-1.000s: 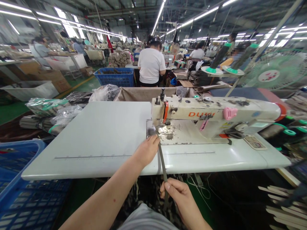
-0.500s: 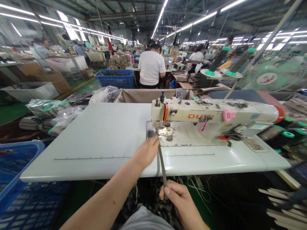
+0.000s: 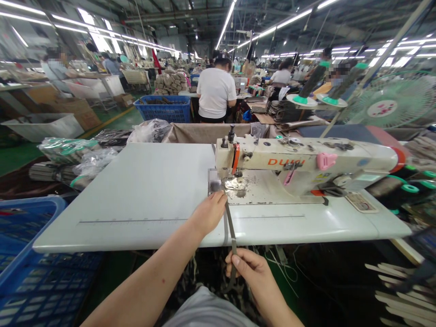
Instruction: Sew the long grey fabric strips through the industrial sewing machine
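Note:
A narrow grey-brown fabric strip runs from the needle area of the white sewing machine over the table's front edge. Close in front of the presser foot, my left hand is closed on the strip, its fingertips pressed down by the metal plate. Below the table edge, my right hand pinches the same strip between thumb and fingers, and a loose tail hangs beneath it. The needle and the strip's far end under the foot are too small to make out.
The pale sewing table carries a printed ruler line. Blue crates stand at the left, near plastic-wrapped bundles. At the right are a green fan, thread cones and pale strips. A person in white sits ahead.
My right hand has shifted slightly up along the strip, and a tail now shows below it. My left hand stays by the presser foot. The view has tilted a little.

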